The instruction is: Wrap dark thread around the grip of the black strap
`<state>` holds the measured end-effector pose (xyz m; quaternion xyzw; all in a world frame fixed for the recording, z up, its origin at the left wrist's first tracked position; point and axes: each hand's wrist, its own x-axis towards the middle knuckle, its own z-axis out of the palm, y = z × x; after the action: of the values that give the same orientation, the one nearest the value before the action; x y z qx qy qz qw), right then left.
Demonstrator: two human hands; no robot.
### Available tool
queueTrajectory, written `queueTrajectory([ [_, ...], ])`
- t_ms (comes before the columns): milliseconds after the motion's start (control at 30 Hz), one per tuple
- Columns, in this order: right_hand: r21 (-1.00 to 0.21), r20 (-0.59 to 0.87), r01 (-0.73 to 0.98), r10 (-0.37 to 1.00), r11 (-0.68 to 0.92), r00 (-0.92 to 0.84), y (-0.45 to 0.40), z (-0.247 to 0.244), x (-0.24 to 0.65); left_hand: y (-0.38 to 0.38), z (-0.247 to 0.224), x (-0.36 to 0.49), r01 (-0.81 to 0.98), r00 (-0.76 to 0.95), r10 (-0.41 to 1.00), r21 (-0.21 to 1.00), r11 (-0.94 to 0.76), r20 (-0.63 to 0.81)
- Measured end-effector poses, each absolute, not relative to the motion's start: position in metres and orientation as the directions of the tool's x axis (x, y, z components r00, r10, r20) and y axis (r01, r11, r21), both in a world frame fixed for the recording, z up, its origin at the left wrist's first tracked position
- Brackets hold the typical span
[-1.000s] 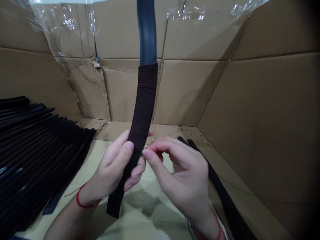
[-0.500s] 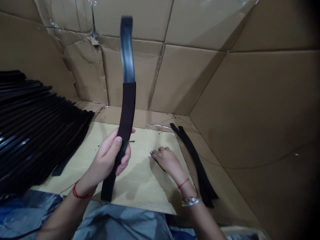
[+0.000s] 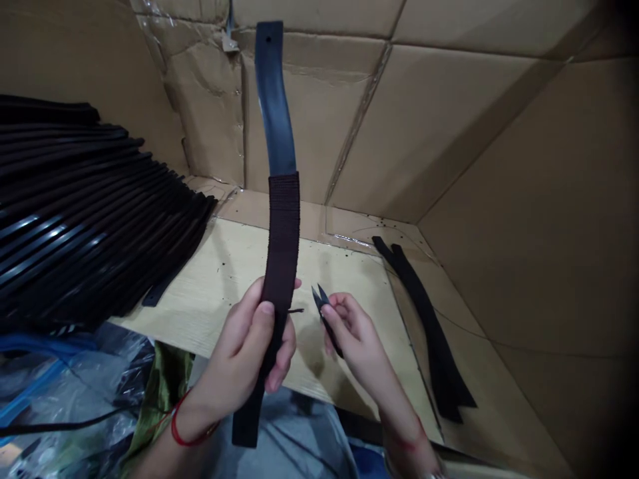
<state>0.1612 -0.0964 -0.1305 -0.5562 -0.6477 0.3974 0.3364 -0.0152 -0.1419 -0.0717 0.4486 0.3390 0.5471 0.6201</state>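
Observation:
My left hand [image 3: 254,339] is closed around a long, curved black strap [image 3: 278,120], held upright at the centre. Dark brown cord or fabric [image 3: 283,233] covers its middle part, and the bare top end has a small hole. A short dark thread end [image 3: 296,311] sticks out to the right of the strap, beside my left fingers. To the right, my right hand [image 3: 349,329] grips small black thread snips [image 3: 322,309]; their two pointed blades are apart and point up and left, a short way from the thread end.
A large pile of similar dark straps [image 3: 90,219] fills the left side. More black straps [image 3: 429,319] lie at the right of the pale board [image 3: 224,266]. Cardboard walls [image 3: 499,199] enclose the back and right. Clear plastic [image 3: 90,392] lies at lower left.
The snips have come up off the board in my right hand, and their blades now show plainly. The strap has turned slightly, and the whole view has shifted.

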Motion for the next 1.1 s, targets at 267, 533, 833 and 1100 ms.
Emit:
queueTrajectory([
  [267, -0.974, 0.225, -0.009, 0.974, 0.224, -0.030, -0.172, -0.064, 0.111, -0.154, -0.067, -0.019, -0.323, 0.093, 0.996, 0.946, 0.023, 0.007],
  [533, -0.937, -0.030, -0.328, 0.964, -0.119, -0.265, -0.169, -0.077, 0.115, -0.154, -0.068, -0.019, -0.236, 0.053, 0.996, 0.970, -0.063, 0.078],
  [833, -0.975, 0.194, 0.077, 0.969, 0.208, -0.153, -0.163, -0.093, 0.120, -0.158, -0.070, -0.017, -0.356, 0.058, 0.998, 0.934, 0.035, -0.016],
  [1100, -0.951, 0.309, -0.074, 0.926, 0.300, -0.215, -0.157, -0.085, 0.112, -0.160, -0.079, -0.016, -0.504, 0.202, 0.974, 0.842, 0.191, -0.100],
])
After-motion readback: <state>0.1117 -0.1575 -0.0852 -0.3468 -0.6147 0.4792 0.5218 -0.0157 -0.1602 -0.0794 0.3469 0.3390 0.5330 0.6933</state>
